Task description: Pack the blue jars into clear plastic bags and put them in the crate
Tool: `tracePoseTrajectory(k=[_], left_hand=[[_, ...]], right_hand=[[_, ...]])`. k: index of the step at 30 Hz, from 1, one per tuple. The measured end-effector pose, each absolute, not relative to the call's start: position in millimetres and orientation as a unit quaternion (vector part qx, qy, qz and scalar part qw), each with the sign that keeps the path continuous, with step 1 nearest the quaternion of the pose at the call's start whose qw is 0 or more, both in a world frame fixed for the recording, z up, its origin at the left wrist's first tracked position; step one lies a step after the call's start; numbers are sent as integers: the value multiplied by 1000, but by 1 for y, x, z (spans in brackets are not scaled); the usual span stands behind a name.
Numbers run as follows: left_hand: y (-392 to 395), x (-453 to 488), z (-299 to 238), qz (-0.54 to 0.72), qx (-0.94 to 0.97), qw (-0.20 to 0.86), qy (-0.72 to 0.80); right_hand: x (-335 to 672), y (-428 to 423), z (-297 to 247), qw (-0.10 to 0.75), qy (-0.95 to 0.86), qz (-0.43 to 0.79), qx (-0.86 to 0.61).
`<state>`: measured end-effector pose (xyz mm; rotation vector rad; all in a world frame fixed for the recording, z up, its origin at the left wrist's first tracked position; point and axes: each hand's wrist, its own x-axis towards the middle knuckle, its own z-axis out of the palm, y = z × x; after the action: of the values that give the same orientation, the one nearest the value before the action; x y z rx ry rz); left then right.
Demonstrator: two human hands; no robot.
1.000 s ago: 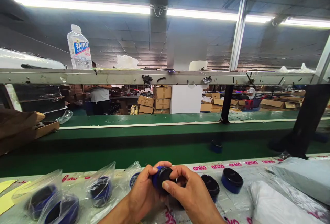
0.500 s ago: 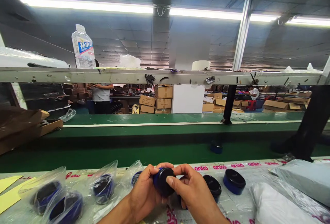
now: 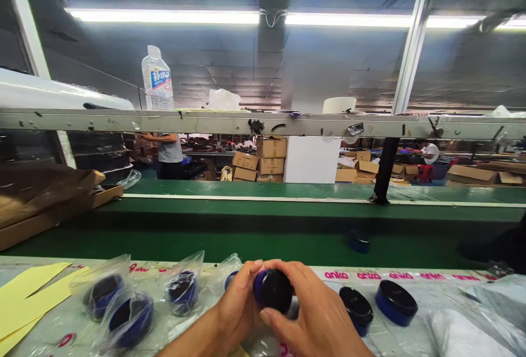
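Observation:
Between my two hands is a round blue container with a black top [image 3: 278,291], its black face tilted toward me. My left hand [image 3: 235,306] wraps its left side. My right hand [image 3: 315,313] grips it from the right, fingers over the upper edge and thumb at the lower edge. Two similar containers stand to the right of my right hand: a nearer one [image 3: 356,310] and a farther one [image 3: 396,302]. Left of my left hand, blue containers in clear plastic bags [image 3: 182,292] lie on the table; one is partly hidden behind that hand.
Yellow paper sheets [image 3: 30,305] lie at the left, a white plastic packet [image 3: 456,332] at the right. Beyond the table runs a green conveyor belt [image 3: 246,242] carrying another blue container [image 3: 359,241]. A shelf rail [image 3: 213,122] crosses above, with a water bottle [image 3: 158,80]. People are in the background.
The view has swung left, so things appear farther right. My right thumb has slid off the black face to its lower edge. Both hands still hold the container.

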<state>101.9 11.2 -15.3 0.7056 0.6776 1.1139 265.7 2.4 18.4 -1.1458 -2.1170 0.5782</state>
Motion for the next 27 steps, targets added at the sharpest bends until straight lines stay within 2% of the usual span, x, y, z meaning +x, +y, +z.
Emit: tracePoseTrajectory(k=[5, 10, 19, 22, 27], left_hand=[[-12, 75, 0, 527, 422, 554, 487], [-34, 48, 22, 522, 485, 423, 560], [-65, 6, 37, 462, 538, 355, 609], [-79, 1, 32, 442, 562, 341, 611], [-106, 7, 12, 359, 632, 207, 655]], right_hand=[[268, 19, 6, 288, -823, 134, -472], [263, 23, 7, 263, -838, 105, -467], [247, 20, -5, 161, -879, 41, -446], [253, 22, 0, 198, -870, 15, -452], [278, 14, 4, 305, -856, 21, -416]])
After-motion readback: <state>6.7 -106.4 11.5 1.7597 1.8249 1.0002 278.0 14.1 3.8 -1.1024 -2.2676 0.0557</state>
